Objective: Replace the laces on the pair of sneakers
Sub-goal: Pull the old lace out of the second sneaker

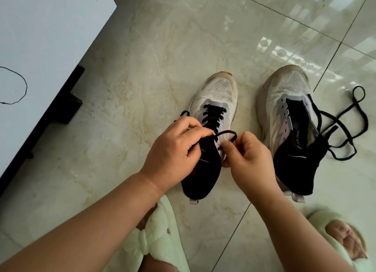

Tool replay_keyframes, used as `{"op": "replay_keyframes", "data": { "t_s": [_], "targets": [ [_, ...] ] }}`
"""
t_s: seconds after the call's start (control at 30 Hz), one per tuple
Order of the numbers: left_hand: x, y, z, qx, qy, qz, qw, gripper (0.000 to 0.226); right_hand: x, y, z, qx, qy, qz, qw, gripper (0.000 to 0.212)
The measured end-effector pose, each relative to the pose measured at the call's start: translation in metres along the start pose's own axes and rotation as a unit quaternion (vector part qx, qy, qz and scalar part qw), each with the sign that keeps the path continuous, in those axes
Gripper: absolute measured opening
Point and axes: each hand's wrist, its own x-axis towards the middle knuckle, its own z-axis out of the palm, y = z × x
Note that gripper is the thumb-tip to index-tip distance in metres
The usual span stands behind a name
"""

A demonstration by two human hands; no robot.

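Observation:
Two white mesh sneakers with black collars stand side by side on the tiled floor. The left sneaker (215, 96) carries a black lace (212, 114) threaded through its eyelets. My left hand (175, 149) pinches one end of that lace above the tongue. My right hand (248, 157) pinches a loop (227, 133) of the same lace. The right sneaker (289, 100) has bare eyelets and an open tongue. A loose black lace (343, 127) lies coiled on the floor against its right side.
A white table (40, 37) with a dark edge stands at the left, with a thin black thread (20, 84) on top. My feet in pale green fluffy slippers (156, 239) are at the bottom. Glossy marble tiles (162, 37) stretch beyond the shoes.

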Motion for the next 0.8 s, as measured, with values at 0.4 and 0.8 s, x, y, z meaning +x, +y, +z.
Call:
{"op": "replay_keyframes", "data": {
  "t_s": [0.4,0.8],
  "targets": [
    [-0.004,-0.001,0.001,-0.010,0.015,-0.017,1.000,0.032,-0.006,-0.001,0.009,0.068,0.106,0.129,0.984,0.037],
    [-0.004,-0.003,0.001,-0.092,-0.024,-0.023,0.995,0.029,-0.024,-0.017,0.012,0.267,0.042,0.234,0.934,0.037]
  ]
}}
